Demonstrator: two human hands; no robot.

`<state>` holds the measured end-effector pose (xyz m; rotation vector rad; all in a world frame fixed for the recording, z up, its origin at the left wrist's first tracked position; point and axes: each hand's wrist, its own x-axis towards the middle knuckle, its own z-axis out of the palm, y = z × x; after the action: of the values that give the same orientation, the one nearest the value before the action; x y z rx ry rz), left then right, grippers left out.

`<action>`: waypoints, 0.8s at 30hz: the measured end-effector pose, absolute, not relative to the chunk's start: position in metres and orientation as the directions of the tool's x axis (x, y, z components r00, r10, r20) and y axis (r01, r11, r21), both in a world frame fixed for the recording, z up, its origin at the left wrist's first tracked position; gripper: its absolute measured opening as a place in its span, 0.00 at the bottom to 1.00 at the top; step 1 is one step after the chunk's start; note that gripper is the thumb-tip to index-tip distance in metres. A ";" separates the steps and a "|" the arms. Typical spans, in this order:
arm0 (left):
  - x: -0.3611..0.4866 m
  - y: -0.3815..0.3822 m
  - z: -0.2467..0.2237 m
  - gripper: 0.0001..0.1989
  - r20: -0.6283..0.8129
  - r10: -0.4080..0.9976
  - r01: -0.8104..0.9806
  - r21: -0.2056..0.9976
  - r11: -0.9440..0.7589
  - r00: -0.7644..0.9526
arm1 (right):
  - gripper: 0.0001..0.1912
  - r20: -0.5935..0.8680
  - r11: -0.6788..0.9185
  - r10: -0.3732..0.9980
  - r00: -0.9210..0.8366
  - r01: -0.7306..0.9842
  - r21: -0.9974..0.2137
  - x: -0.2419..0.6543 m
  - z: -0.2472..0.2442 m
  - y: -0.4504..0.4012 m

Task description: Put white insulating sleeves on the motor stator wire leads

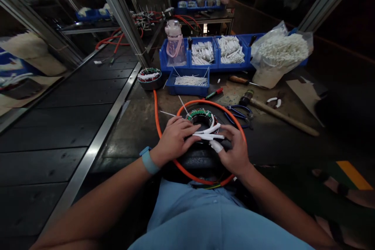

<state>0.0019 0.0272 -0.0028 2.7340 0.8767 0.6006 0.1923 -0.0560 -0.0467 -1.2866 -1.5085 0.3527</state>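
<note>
Slim white tubular sleeves point(208, 136) pinched in the left hand point(179, 134) over a dark wound ring with green and white trim point(195, 115)

Head view: the ring lies by the table's point(125, 144) near edge, just beyond both hands. The sleeves stretch from left to right across its near side. The left grip is closed on their left ends, thumb against fingers. The right hand point(231, 140), its thumb wrapped in white, meets their right ends: the index fingertip touches the upper sleeve, but whether this grip is clenched on them I cannot tell. A bright orange round cable point(205, 101) loops about the ring and drops past the near edge.

Close to the table's left edge sits a second dark wound ring with white lacing point(150, 83). Right of it is a shallow blue plastic tray of thin white sticks point(189, 90), with blue plastic bins point(203, 66) behind, along the far edge. A wooden-handled mallet point(284, 117) lies slanting on the table's right side.
</note>
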 end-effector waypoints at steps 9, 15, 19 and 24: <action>0.019 0.026 0.015 0.23 0.180 0.712 0.635 0.345 -0.691 0.678 | 0.22 0.729 0.488 0.683 0.038 0.719 -0.495 0.183 -0.061 -0.076; 0.031 0.038 0.035 0.17 -0.009 0.589 0.580 0.182 -0.794 0.808 | 0.21 0.560 0.388 0.808 -0.184 0.881 -0.271 0.207 -0.024 -0.057; 0.032 0.030 0.038 0.11 0.029 0.554 0.552 0.055 -0.832 0.832 | 0.21 0.491 0.566 0.750 -0.443 0.814 -0.132 0.216 -0.003 -0.044; 0.030 0.011 0.025 0.11 0.093 0.563 0.550 0.131 -0.825 0.821 | 0.18 0.199 0.605 0.796 -0.572 0.767 -0.214 0.221 0.028 -0.015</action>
<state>0.0296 0.0106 0.0247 2.9034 0.8892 0.1945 0.2211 -0.0146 0.0282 -1.2772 -2.5594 0.1506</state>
